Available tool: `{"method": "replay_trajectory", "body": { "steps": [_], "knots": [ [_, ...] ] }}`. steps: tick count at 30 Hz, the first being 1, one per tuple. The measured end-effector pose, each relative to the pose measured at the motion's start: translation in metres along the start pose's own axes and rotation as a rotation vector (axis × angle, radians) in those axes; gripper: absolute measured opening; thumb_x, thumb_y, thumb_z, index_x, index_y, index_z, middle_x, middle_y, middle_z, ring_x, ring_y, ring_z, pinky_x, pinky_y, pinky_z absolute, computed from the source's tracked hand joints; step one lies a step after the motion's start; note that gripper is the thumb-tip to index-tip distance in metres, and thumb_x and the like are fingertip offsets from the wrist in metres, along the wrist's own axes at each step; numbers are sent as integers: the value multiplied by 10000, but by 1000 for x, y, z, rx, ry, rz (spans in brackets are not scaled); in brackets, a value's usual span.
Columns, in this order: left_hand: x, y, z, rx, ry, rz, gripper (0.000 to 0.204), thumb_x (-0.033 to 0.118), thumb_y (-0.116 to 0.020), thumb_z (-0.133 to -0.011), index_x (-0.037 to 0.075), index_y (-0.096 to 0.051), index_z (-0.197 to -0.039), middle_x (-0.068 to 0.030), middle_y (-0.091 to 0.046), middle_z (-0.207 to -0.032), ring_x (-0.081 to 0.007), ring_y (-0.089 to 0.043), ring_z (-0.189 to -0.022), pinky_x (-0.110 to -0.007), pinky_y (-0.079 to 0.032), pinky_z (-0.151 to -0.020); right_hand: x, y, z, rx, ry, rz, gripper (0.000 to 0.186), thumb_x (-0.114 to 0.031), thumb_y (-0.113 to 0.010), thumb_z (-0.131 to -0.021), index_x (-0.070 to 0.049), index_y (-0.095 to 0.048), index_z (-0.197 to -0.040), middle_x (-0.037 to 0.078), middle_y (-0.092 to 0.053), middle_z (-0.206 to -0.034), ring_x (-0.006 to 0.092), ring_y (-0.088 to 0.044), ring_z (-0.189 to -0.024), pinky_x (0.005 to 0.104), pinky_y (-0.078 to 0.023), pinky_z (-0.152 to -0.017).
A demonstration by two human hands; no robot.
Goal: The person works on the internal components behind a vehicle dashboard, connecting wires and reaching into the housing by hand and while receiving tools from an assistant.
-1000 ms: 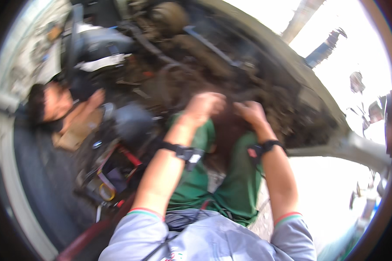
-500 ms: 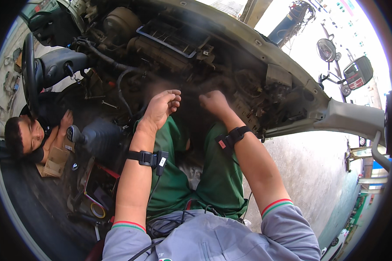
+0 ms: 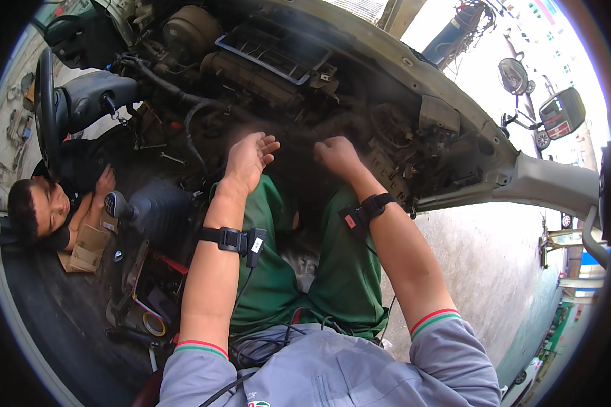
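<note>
I sit inside a stripped car cabin with my green-trousered legs (image 3: 339,271) stretched toward the bare dashboard frame (image 3: 400,136). My left hand (image 3: 249,157) is raised in front of the dark cavity under the dashboard, fingers apart, holding nothing. My right hand (image 3: 336,156) hovers next to it with fingers curled inward, close to wiring and brackets (image 3: 387,163); nothing shows in its grip. Both wrists carry black strap bands (image 3: 234,239).
A steering wheel (image 3: 47,102) and column stand at upper left. A gear lever (image 3: 115,203) rises beside my left leg. Another person (image 3: 44,210) lies low at the left. Tools and tape rolls (image 3: 149,319) litter the floor. The open doorway shows pavement (image 3: 482,271) on the right.
The view has swung downward and steadied. My hands have drawn slightly back from the dashboard cavity, and my left hand has opened its fingers.
</note>
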State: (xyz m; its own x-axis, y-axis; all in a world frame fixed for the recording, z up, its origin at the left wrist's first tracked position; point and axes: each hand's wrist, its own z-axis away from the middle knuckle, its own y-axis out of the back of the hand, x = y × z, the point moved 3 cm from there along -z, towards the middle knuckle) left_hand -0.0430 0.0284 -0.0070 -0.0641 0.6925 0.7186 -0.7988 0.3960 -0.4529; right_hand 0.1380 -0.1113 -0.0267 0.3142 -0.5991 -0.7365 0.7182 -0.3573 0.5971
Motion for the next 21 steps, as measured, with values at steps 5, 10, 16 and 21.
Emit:
{"method": "replay_trajectory", "body": {
  "steps": [5,10,16,21],
  "knots": [
    [0,1,0,-16,17,-34,249,196,-523,-962,12,-585,-1119,-79,-678,-1057,-170,-660,-957,-269,-481,-732,-6,0,2,-24,-22,-5,313,-257,-585,-892,18,-726,-839,126,-717,-757,253,-683,-734,362,-518,-727],
    [-1,2,-1,-16,28,-38,241,198,-528,-957,20,-595,-1104,-70,-683,-1043,-166,-663,-939,-268,-476,-736,2,-3,-3,-36,-8,-61,317,-236,-553,-890,31,-721,-860,126,-720,-766,241,-686,-737,353,-521,-731],
    [-3,3,-1,-24,23,-25,234,200,-528,-952,26,-602,-1090,-69,-682,-1041,-165,-664,-936,-273,-475,-733,-4,0,2,-48,-68,-119,343,-212,-502,-885,59,-712,-906,118,-720,-765,211,-674,-695,331,-527,-695],
    [-2,5,-2,-21,8,-25,242,200,-526,-951,20,-595,-1097,-70,-676,-1031,-170,-664,-935,-273,-477,-730,-11,2,4,-39,-16,-22,341,-210,-497,-875,45,-723,-902,115,-719,-755,209,-672,-683,327,-531,-694]
  ]
}}
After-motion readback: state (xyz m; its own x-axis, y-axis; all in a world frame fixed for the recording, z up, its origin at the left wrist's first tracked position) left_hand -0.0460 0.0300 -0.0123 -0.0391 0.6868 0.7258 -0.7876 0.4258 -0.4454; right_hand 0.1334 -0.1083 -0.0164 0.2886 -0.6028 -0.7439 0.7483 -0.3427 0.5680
